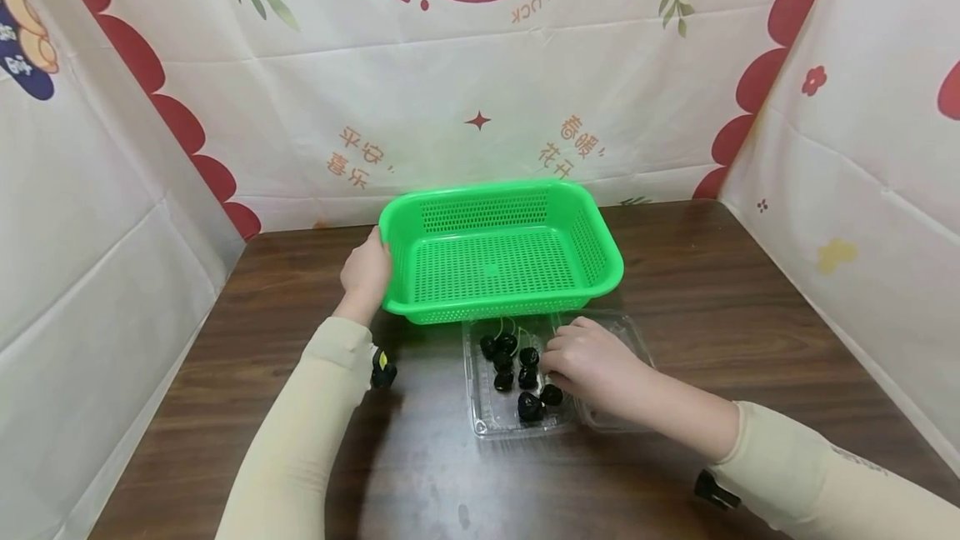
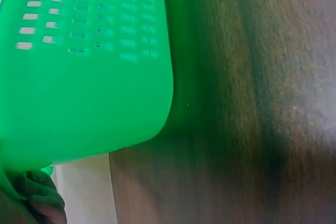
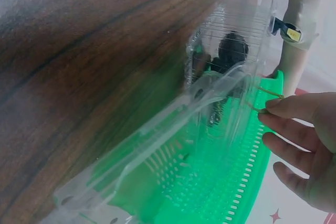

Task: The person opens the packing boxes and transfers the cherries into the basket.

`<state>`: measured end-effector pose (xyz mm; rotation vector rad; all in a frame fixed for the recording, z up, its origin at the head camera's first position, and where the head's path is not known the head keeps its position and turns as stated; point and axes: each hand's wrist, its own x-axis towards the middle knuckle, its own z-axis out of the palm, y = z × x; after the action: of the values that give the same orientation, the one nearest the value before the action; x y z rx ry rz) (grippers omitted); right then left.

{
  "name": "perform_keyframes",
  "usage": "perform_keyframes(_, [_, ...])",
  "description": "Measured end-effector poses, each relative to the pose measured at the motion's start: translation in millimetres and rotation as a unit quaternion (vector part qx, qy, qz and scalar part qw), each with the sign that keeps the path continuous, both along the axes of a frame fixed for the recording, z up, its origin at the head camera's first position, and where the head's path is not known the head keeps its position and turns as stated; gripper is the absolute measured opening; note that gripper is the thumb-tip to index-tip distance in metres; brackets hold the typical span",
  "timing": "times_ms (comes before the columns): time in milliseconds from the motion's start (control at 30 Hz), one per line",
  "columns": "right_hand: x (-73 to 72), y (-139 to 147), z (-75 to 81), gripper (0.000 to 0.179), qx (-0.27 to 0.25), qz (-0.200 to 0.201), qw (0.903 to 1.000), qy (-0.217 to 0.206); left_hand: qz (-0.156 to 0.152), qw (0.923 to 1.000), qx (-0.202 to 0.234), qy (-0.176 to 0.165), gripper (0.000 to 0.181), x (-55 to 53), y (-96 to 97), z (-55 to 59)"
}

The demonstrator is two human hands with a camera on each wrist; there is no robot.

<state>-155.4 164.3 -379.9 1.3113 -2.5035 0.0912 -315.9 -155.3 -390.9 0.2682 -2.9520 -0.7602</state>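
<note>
Nearest: clear container [image 1: 476, 394] of dark fruit [image 1: 531, 408]; right hand [image 1: 596, 367] over it, thumb and forefinger pinching stems [image 3: 271, 92]. Just beyond: green basket [image 1: 498, 307], opening upward, long axis running left-right; left hand [image 1: 367, 271] grips its left rim.

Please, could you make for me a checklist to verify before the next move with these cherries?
1. Left hand steadies the green plastic basket: ok, it grips the left rim.
2. Basket stands upright: ok, its opening faces up.
3. Lid of the clear plastic container is out of the way: ok, it lies open on the right side.
4. Right hand has a cherry stem: ok, its fingers appear to pinch one.
5. A cherry hangs on that stem: cannot tell, the connection is unclear.
6. All dark cherries are out of the container: not ok, several lie inside.
</note>
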Motion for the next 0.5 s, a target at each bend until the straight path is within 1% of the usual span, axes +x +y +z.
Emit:
perform_keyframes(200, [-0.1,0.7,6.0,0.016,-0.030,0.001,0.9995,0.010,0.002,1.0000,-0.008,-0.003,0.050,1.1,-0.5,-2.5])
perform_keyframes(367, [-4.6,2.5,9.8,0.020,-0.050,0.013,0.9981,0.033,0.006,0.9999,-0.015,-0.002,0.050,-0.6,0.0,-2.8])
perform_keyframes(500, [-9.3,5.1,13.3,0.022,-0.073,0.018,0.9963,0.043,0.009,0.9998,-0.018,-0.002,0.050,-2.7,0.6,-2.2])
